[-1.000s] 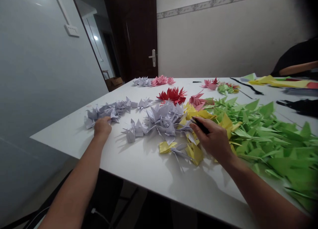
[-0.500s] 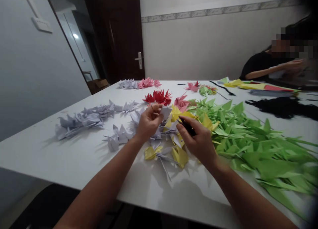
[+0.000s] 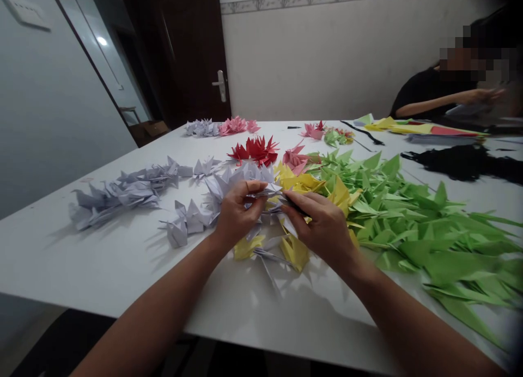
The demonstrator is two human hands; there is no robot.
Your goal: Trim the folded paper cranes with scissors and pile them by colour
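Note:
My left hand (image 3: 239, 216) pinches a white folded paper piece (image 3: 272, 189) between thumb and fingers, over the middle of the piles. My right hand (image 3: 329, 224) is closed around a small dark tool (image 3: 295, 205), mostly hidden by the fingers; its kind is unclear. The fingertips of both hands meet close to the paper. Yellow folded papers (image 3: 300, 181) lie behind the right hand, and white paper cranes (image 3: 192, 219) sit left of the left hand. Below the hands rest another yellow folded paper (image 3: 295, 251) and some white ones.
A large heap of green folded papers (image 3: 429, 230) spreads over the right side. Red cranes (image 3: 257, 150) and a row of white cranes (image 3: 126, 189) stand farther back and left. Black threads (image 3: 461, 162) lie at the right, near a seated person (image 3: 420, 91). All rest on a white table (image 3: 102, 273).
My hands have come together: the right hand moved left to the paper, and the left hand lowered the paper slightly. The whole view has shifted a little.

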